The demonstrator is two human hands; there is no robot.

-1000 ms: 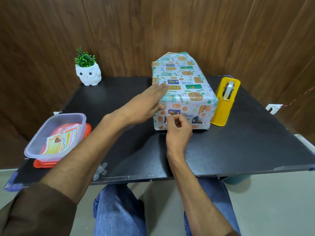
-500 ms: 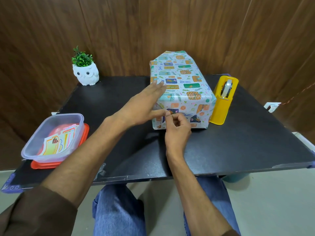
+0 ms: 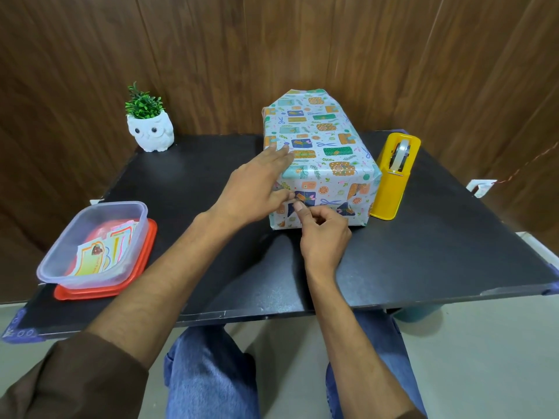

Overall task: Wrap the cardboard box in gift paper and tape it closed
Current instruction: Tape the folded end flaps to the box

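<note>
Plainly, the wrapped box (image 3: 320, 158) sits on the desk (image 3: 438, 252), with a yellow tape dispenser (image 3: 393, 182) just beside its right side. We judge it light and stiff, its glossy paper slippery and easily torn, so flat pressure along the edges suits. Our left grip (image 3: 254, 189) lies released, fingers straight over the top-left edge. The right grip (image 3: 323, 234) is clenched, thumb on the near face, any tape unseen.

On my feed a white owl planter (image 3: 150, 133) with a small green plant (image 3: 142, 102) stands at the far left of the black table (image 3: 423, 267), against the wood-panelled wall (image 3: 211, 55). Near the front left corner I see a clear plastic container (image 3: 115, 204) holding printed cards (image 3: 99, 258), sitting on a red lid (image 3: 142, 255).
</note>
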